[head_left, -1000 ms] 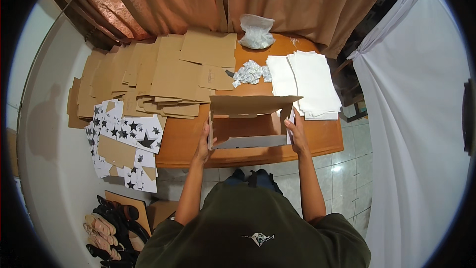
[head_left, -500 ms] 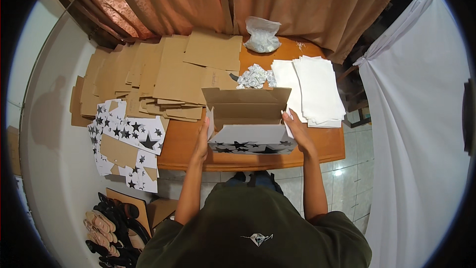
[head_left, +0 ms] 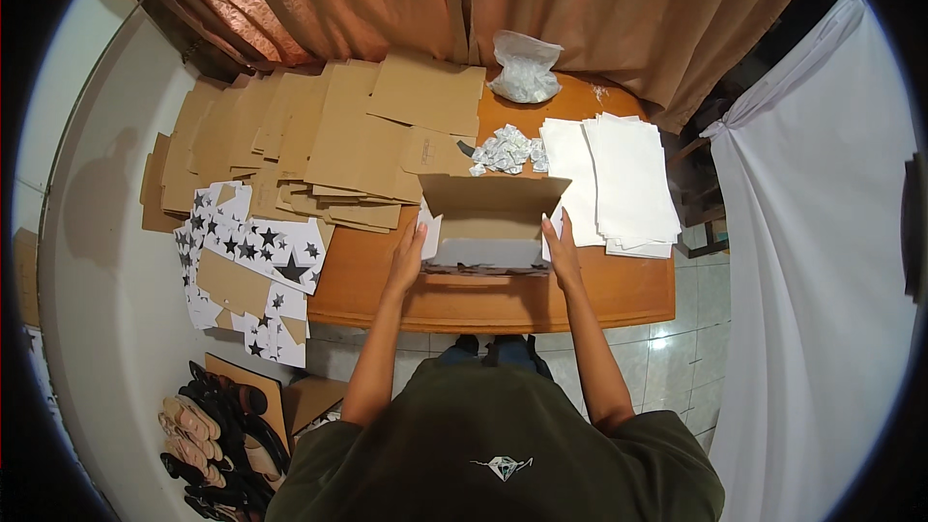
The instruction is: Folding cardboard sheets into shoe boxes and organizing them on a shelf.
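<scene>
Between my two hands is a cardboard box (head_left: 493,195), brown inside and white with black stars outside, its lid flap standing up at the far side. My left hand (head_left: 408,249) is closed on the box's left end, by a white side flap (head_left: 431,234). On the opposite end my right hand (head_left: 561,246) grips the other white flap (head_left: 552,235). Just beyond the box lies a heap of small silvery packets (head_left: 507,150). White paper sheets (head_left: 630,184) are stacked to the right of it.
Flat brown cardboard pieces (head_left: 353,140) overlap across the table's (head_left: 367,292) left side. Star-printed pieces (head_left: 253,266) lie in front of them. A clear plastic bag (head_left: 525,72) of silvery packets stands at the back. Shoes (head_left: 217,435) sit on the floor at lower left.
The box has tilted so that its star-printed front is mostly out of sight and more of its inside shows. Its side flaps now stand between my hands, which have come slightly closer together.
</scene>
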The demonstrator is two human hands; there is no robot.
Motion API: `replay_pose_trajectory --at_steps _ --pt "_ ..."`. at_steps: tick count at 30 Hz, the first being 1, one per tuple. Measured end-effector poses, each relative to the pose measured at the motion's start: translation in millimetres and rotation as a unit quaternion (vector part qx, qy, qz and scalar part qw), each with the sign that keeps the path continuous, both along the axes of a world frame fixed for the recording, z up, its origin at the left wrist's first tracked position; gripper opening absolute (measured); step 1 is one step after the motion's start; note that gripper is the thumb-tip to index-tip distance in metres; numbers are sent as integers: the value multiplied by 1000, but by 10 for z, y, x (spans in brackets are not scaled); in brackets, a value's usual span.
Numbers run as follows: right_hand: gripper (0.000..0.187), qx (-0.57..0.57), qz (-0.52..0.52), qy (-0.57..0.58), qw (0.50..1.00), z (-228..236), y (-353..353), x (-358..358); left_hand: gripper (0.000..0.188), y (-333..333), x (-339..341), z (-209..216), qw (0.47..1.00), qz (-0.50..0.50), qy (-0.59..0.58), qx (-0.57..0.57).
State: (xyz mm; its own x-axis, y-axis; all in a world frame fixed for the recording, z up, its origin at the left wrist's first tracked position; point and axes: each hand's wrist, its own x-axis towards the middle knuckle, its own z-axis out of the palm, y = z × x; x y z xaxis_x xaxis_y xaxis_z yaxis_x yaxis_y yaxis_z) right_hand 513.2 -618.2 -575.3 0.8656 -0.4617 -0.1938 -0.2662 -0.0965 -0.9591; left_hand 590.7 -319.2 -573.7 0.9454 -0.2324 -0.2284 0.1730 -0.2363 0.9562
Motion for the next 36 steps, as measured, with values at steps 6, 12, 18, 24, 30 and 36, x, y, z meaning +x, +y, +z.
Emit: replay_pose_trajectory --at_steps 6,12,18,24,30,36 --pt "112 6 -18 76 997 -270 2 141 66 35 169 -442 999 1 29 15" --pt "108 -23 17 8 1000 -453 -33 21 63 112 52 -544 998 -33 -16 42" --pt "102 -90 58 -94 990 -615 36 -264 63 252 -300 -713 996 -54 -74 -15" --pt "101 -78 54 -61 994 -582 15 -178 65 210 -178 -667 999 -41 -33 -13" --pt "99 -37 34 2 999 -11 20 -1 75 183 3 -234 996 -81 -3 -27" --pt "104 4 13 34 999 688 13 -9 82 113 80 690 996 -73 -53 13"
